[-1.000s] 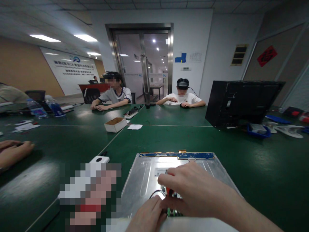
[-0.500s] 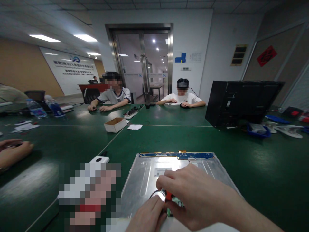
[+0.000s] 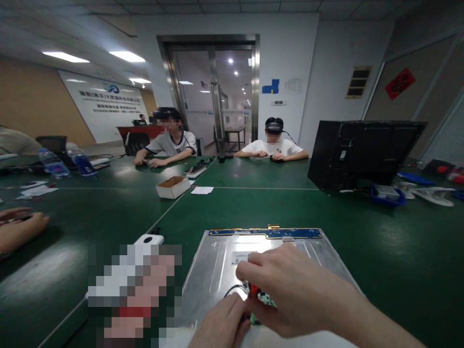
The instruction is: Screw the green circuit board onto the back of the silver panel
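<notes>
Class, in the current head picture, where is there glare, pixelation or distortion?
Head view: pale glare on the green table at lower left; bright sheen on the metal panel near the left hand; coarse blocks over part of the white object; at right, the black monitor looks stretched, probably by a wide lens.

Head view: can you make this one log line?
right hand: holding red object, mostly hidden | left hand: near green circuit board | beneath: flat silver metal panel, narrow blue circuit strip at far edge

Both hands (image 3: 290,287) are close together over a metal panel (image 3: 206,273).
</notes>
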